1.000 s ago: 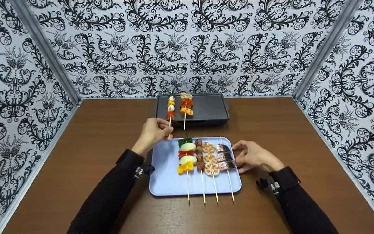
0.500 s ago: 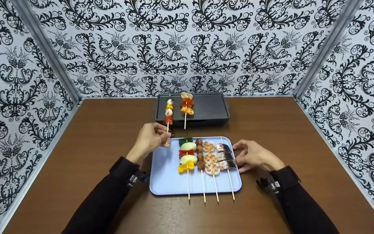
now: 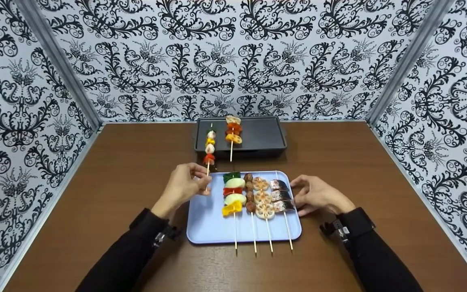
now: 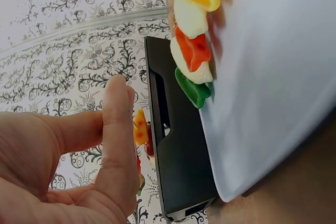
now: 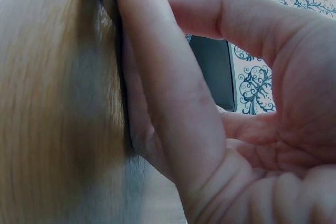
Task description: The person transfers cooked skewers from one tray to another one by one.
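Observation:
My left hand (image 3: pixel 183 185) pinches the bare stick of a skewer (image 3: pixel 210 149) threaded with red, white, yellow and green pieces. That skewer points away from me, its food in front of the griddle's left end. In the left wrist view the fingers (image 4: pixel 118 145) hide most of it. On the right, my right hand (image 3: pixel 318 194) grips the edge of the pale blue tray (image 3: pixel 209 227). Lying on the tray are a vegetable skewer (image 3: pixel 234 194), a meatball skewer (image 3: pixel 249 192), a lotus root skewer (image 3: pixel 263 197) and a fish skewer (image 3: pixel 281 196).
Behind the tray stands a dark griddle (image 3: pixel 262 134) against the patterned wall (image 3: pixel 233 61). A skewer with lotus root and red pieces (image 3: pixel 233 129) lies on its left half, stick overhanging the front. All stands on a brown wooden table (image 3: pixel 136 154).
My left hand has drawn the skewer back from the griddle, toward me and slightly left, to the tray's upper left corner. The right hand stays at the tray.

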A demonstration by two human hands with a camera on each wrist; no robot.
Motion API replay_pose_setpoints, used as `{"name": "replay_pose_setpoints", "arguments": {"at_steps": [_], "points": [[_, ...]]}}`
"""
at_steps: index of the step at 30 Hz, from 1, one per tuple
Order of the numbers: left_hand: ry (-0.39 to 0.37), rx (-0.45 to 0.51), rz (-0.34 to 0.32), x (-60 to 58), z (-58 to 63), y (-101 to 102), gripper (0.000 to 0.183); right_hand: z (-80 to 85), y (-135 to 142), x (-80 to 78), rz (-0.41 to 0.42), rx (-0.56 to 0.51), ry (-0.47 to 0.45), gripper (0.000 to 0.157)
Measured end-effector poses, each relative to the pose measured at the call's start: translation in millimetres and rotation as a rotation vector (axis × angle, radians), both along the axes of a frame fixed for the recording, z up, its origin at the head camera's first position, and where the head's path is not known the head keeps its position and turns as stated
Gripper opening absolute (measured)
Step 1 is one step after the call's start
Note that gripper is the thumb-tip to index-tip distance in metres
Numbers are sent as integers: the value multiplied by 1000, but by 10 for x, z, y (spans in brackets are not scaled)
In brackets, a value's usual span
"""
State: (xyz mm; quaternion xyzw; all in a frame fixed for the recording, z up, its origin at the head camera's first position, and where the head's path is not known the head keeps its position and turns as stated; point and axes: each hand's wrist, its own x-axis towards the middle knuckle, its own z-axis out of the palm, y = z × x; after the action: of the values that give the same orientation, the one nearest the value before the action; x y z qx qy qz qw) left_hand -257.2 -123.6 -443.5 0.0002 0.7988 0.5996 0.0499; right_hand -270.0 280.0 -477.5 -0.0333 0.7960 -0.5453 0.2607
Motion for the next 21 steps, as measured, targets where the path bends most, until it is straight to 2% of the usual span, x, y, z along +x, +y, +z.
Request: {"name": "replay_pose_setpoints", "arguments": {"at_steps": [9,14,21], "points": [[9,3,-23,196,-74,-43,29,15,-3,1,-11,13,-7,67],[-12,-5,-39,302,-108,-48,30,6,3,1,-12,17,-8,66],[0,5,-44,410,-158,-40,28,-12,4,-21,-6,24,7,66]]}}
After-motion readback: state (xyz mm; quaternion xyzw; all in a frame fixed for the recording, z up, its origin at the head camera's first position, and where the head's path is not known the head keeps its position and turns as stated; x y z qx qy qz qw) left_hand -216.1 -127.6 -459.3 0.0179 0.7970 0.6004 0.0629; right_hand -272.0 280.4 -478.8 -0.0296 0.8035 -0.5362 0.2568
